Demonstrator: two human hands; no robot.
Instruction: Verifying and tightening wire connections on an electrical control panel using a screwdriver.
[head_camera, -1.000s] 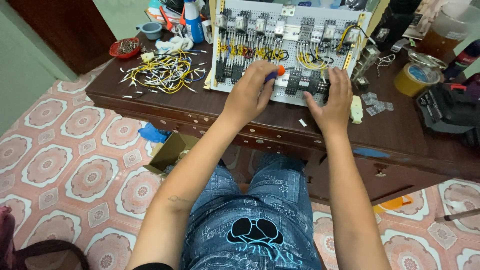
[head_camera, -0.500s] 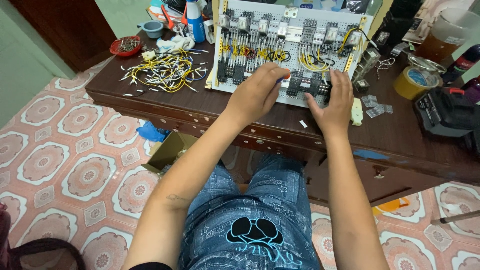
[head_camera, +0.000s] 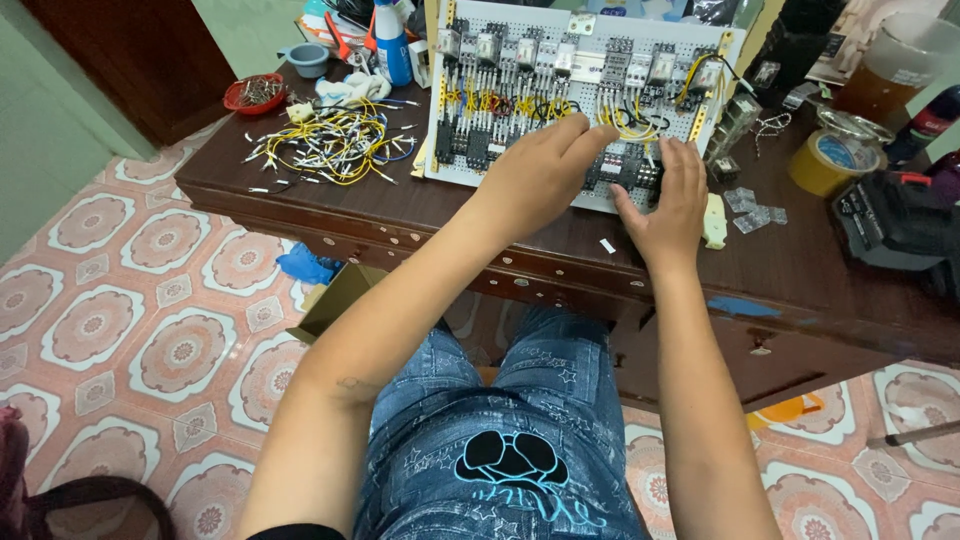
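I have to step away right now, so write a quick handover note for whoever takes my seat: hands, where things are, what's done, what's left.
Left hand: resting on the lower middle of the white wiring panel, fingers over the black terminal blocks; whether it holds a tool cannot be told.
Right hand: fingertips on the terminal blocks at the panel's lower right edge.
Panel lies on the brown desk, relays along its top row, with yellow wires already run.
Loose yellow wires lie piled to the left, not yet fitted.
Tape roll on the right.
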